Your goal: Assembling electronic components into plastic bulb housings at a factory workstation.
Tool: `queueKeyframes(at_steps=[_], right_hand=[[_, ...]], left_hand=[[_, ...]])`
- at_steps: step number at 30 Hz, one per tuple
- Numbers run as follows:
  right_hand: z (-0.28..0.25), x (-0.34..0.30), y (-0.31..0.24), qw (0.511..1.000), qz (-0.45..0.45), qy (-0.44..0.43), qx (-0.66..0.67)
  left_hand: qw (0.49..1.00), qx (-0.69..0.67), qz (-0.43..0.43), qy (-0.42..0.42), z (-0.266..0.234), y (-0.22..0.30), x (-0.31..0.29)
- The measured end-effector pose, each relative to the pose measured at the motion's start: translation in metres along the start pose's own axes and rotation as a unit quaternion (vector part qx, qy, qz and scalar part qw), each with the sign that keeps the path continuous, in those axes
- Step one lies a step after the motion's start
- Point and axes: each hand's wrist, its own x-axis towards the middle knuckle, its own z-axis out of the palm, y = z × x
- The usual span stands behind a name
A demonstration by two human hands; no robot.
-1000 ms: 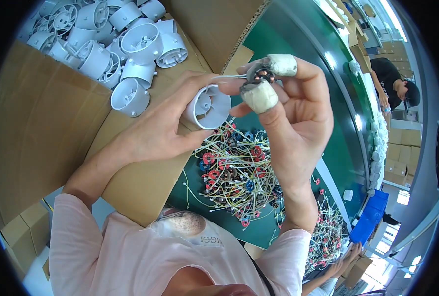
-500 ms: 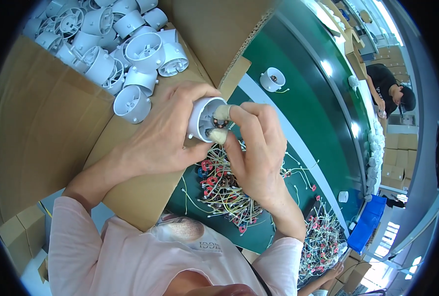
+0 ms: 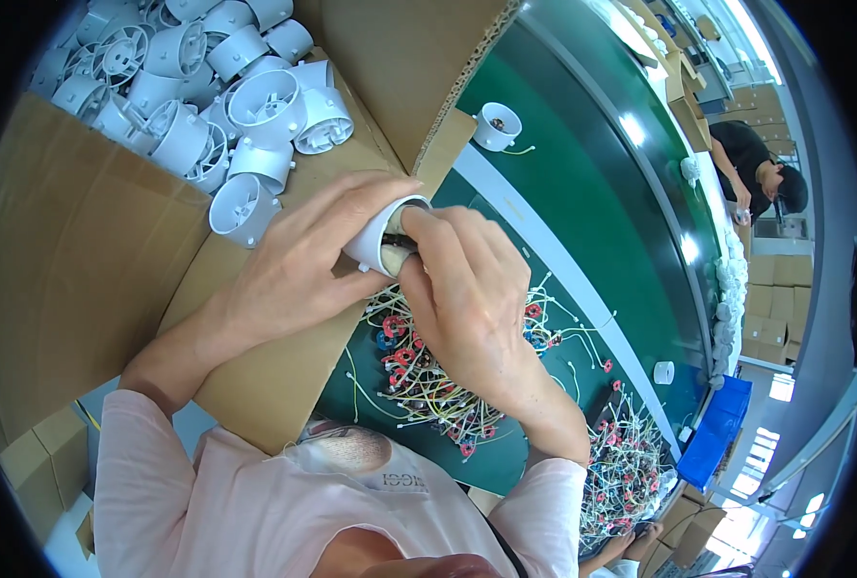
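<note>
Right fingers (image 3: 428, 229) inside white housing (image 3: 365, 245), near carton edge (image 3: 456, 94).

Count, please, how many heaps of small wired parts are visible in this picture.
2. The near heap lies beneath the right hand, which partly covers it; the far heap is farther right, toward the blue bin. Others may be hidden.

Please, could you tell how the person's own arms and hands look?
The sleeves are short, loose and pale pink. The left hand shows no glove. The right hand wears off-white coverings on thumb and one finger, partly hidden.
</note>
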Motion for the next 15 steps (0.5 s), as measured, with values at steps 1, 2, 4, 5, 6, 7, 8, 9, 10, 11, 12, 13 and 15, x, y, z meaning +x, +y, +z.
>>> queueKeyframes(at_steps=[1, 2, 4, 5, 6, 7, 8, 9, 10, 11, 12, 13, 15], right_hand=[[-0.002, 0.000, 0.000, 1.000, -0.003, -0.006, -0.017], [-0.003, -0.001, 0.000, 1.000, -0.003, -0.006, -0.017], [-0.006, -0.004, 0.002, 1.000, 0.028, -0.005, -0.002], [-0.007, -0.006, 0.003, 0.999, 0.044, -0.005, 0.005], [-0.006, -0.008, 0.005, 0.999, 0.044, -0.006, 0.005], [-0.003, -0.010, 0.008, 0.997, 0.062, -0.009, 0.050], [-0.001, -0.013, 0.012, 0.992, 0.081, -0.013, 0.095], [0.001, -0.015, 0.014, 0.985, 0.099, -0.018, 0.139], [0.002, -0.017, 0.015, 0.985, 0.100, -0.017, 0.140], [0.002, -0.019, 0.016, 0.978, 0.122, -0.026, 0.169], [0.001, -0.018, 0.016, 0.969, 0.144, -0.035, 0.196], [0.001, -0.017, 0.016, 0.960, 0.165, -0.044, 0.224], [0.002, -0.014, 0.014, 0.953, 0.191, -0.055, 0.227]], left_hand=[[1.000, -0.012, 0.000, 0.006, 0.002, 0.000, -0.001], [1.000, -0.023, -0.001, 0.013, 0.004, -0.001, -0.003], [0.999, -0.034, -0.002, 0.021, 0.009, 0.000, -0.005], [0.999, -0.042, -0.003, 0.027, 0.011, 0.001, -0.006], [0.998, -0.051, -0.004, 0.032, 0.014, 0.002, -0.007], [0.998, -0.059, -0.004, 0.037, 0.015, 0.002, -0.007], [0.998, -0.059, -0.003, 0.035, 0.017, 0.002, -0.009], [0.998, -0.061, -0.004, 0.036, 0.018, 0.001, -0.011], [0.997, -0.062, -0.005, 0.036, 0.020, -0.001, -0.014], [0.997, -0.064, -0.006, 0.036, 0.021, -0.002, -0.016], [0.997, -0.064, -0.006, 0.035, 0.020, -0.002, -0.015], [0.997, -0.069, -0.004, 0.032, 0.018, -0.002, -0.014], [0.997, -0.076, -0.003, 0.026, 0.016, -0.003, -0.012]])
